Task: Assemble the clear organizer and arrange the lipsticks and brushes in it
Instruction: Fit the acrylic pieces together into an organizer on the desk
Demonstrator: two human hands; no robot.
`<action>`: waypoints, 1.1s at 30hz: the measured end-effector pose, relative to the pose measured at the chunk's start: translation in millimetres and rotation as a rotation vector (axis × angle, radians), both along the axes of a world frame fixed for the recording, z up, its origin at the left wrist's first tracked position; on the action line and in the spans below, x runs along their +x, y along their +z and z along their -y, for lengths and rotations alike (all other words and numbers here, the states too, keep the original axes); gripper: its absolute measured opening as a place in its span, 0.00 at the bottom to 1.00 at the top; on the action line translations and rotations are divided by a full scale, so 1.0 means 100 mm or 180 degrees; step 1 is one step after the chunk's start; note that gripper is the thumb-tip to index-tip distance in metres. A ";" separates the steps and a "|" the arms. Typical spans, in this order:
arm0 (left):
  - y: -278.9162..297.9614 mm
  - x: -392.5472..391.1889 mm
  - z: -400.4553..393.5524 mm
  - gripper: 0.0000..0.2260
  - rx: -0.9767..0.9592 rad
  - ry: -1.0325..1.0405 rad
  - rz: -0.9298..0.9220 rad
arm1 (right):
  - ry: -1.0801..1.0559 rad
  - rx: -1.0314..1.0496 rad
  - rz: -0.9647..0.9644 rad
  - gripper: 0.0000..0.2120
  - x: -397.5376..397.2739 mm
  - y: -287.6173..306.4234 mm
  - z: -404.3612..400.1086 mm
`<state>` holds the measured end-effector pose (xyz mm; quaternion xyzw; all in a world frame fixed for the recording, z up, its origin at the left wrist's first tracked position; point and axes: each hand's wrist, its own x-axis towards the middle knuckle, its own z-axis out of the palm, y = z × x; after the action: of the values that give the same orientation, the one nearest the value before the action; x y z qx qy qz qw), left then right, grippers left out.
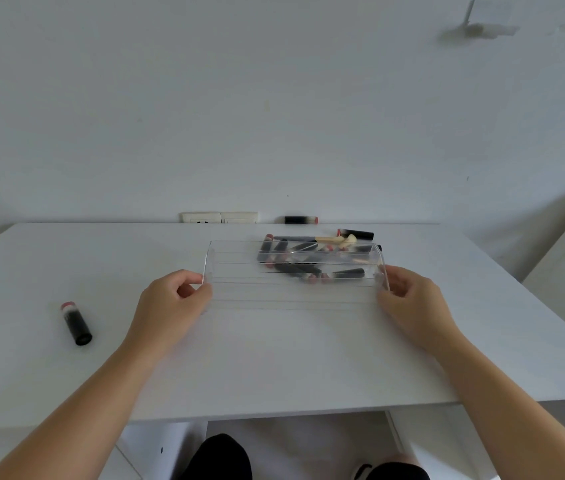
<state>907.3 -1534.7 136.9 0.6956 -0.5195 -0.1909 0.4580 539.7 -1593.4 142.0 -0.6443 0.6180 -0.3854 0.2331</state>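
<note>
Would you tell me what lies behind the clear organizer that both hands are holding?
Through and past the clear organizer lies a heap of black lipsticks and brushes on the table. It covers nothing fully, but glare and overlap prevent a reliable count.

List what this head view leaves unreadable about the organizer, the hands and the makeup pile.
- Clear organizer: transparent, so its dividers are unclear.
- Pile of lipsticks and brushes: overlapping and seen through the plastic; no count possible.
- Left hand, right hand: fingertips hidden behind the end walls.
</note>
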 end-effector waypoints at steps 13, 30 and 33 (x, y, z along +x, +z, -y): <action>0.00 0.01 0.04 0.03 0.0110 0.0047 -0.0126 | 0.0003 0.0176 -0.0371 0.07 0.00 0.17 0.05; 0.18 0.08 0.14 0.10 0.0749 -0.0216 -0.0155 | -0.0123 0.0103 -0.0378 0.10 -0.03 0.07 0.08; 0.23 0.08 0.15 0.11 0.0875 -0.0249 -0.0167 | -0.0192 0.0073 -0.0385 0.10 -0.03 0.05 0.07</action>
<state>915.3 -1549.9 159.8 0.7258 -0.5030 -0.2962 0.3641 537.2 -1600.4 147.2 -0.6449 0.6544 -0.3455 0.1910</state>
